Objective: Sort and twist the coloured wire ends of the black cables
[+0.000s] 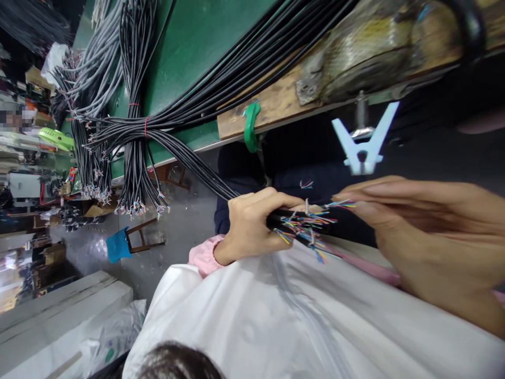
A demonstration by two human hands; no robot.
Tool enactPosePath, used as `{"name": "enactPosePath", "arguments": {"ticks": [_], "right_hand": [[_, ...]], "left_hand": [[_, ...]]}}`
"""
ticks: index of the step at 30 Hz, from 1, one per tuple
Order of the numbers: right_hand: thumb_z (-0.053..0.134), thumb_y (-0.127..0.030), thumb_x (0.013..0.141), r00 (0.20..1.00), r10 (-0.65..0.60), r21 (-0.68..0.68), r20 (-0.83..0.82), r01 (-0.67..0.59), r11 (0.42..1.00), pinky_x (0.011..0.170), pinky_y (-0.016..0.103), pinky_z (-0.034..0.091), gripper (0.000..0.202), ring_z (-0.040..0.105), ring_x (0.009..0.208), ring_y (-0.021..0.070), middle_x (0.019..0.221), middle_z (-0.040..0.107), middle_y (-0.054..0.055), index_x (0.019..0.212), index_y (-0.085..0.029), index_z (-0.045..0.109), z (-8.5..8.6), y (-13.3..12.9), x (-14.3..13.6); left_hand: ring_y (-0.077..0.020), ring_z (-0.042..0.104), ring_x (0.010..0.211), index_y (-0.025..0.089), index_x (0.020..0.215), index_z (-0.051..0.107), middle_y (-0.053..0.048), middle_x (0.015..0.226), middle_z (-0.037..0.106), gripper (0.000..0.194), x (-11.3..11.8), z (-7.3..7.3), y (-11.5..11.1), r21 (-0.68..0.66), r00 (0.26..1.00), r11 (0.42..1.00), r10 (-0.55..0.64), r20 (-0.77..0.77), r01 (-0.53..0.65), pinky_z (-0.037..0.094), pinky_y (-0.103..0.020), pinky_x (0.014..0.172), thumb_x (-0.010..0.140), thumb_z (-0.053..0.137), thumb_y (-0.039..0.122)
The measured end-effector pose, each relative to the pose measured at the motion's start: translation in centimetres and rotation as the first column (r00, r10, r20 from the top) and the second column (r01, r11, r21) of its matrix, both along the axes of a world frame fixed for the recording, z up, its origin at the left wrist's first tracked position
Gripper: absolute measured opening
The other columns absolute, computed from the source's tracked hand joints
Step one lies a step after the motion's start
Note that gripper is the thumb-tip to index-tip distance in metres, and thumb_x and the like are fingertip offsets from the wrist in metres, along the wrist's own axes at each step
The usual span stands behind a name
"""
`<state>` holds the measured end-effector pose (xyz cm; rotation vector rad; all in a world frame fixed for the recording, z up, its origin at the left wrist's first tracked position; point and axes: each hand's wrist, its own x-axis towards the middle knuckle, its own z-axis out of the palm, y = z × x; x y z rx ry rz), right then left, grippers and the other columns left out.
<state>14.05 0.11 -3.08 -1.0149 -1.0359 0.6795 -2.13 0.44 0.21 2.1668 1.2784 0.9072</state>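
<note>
A bunch of black cables (282, 218) is gripped in the left hand (250, 226), the fist clenched around it just behind the stripped ends. From that fist a spray of thin coloured wires (307, 226) fans out. The right hand (426, 237) is held with fingers extended and nearly flat, the fingertips (351, 197) touching the outermost wire tips; nothing is grasped by it.

Behind the left hand the held cables run up to the green table (189, 47), where further black and grey cables lie in tied bundles (134, 131), their stripped ends hanging over the table's edge. A white forked fixture (365, 142) is mounted under a wooden board (272, 108).

Stripping is judged done; sorting of the coloured wires appears under way for this bunch, and the hanging bundles are left untouched.
</note>
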Motion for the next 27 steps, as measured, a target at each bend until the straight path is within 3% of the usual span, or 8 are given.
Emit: {"name": "enactPosePath", "arguments": {"ticks": [10,18,25,27], "right_hand": [[0.086,-0.022,0.071,0.995,-0.085,0.031,0.058,0.083,0.996,0.038,0.025,0.055,0.026,0.067,0.046,0.0178,0.071,0.077,0.000,0.094,-0.032,0.081,-1.0,-0.1,-0.5],[0.084,-0.012,0.071,0.997,-0.026,0.123,0.077,0.016,0.992,0.042,0.025,0.053,0.039,0.070,0.053,0.0172,0.073,0.078,-0.001,0.103,-0.034,0.079,-1.1,0.1,-0.7],[0.085,-0.020,0.073,0.995,-0.071,0.030,0.067,0.069,0.997,0.041,0.024,0.050,0.024,0.067,0.050,0.0144,0.069,0.076,-0.001,0.094,-0.033,0.080,-1.3,-0.3,-0.4],[0.084,-0.032,0.075,0.997,-0.036,-0.104,0.066,0.043,0.994,0.040,0.026,0.048,0.010,0.067,0.051,0.0154,0.067,0.075,0.000,0.083,-0.032,0.078,-1.0,-0.4,-0.3]], "left_hand": [[-0.0096,0.060,0.061,0.017,0.086,0.074,-0.001,0.071,0.068,0.022,-0.3,-0.3,-0.3,-0.115,0.996,0.993,0.020,-0.086,-0.029,0.051,-0.022,0.064,0.089,0.056,0.029],[-0.0090,0.063,0.066,0.015,0.088,0.072,0.000,0.074,0.069,0.017,-0.2,0.0,-0.2,-0.082,1.000,0.997,-0.013,-0.021,0.011,0.049,-0.020,0.065,0.085,0.058,0.024],[-0.0080,0.062,0.063,0.016,0.086,0.072,0.000,0.073,0.069,0.019,-0.2,0.3,-0.1,-0.065,1.000,0.998,-0.016,-0.023,0.014,0.050,-0.019,0.063,0.086,0.056,0.025],[-0.0080,0.061,0.062,0.016,0.086,0.072,0.000,0.072,0.069,0.019,-0.1,0.2,-0.1,-0.059,1.000,0.998,-0.008,-0.024,0.007,0.050,-0.019,0.063,0.087,0.055,0.025]]}}
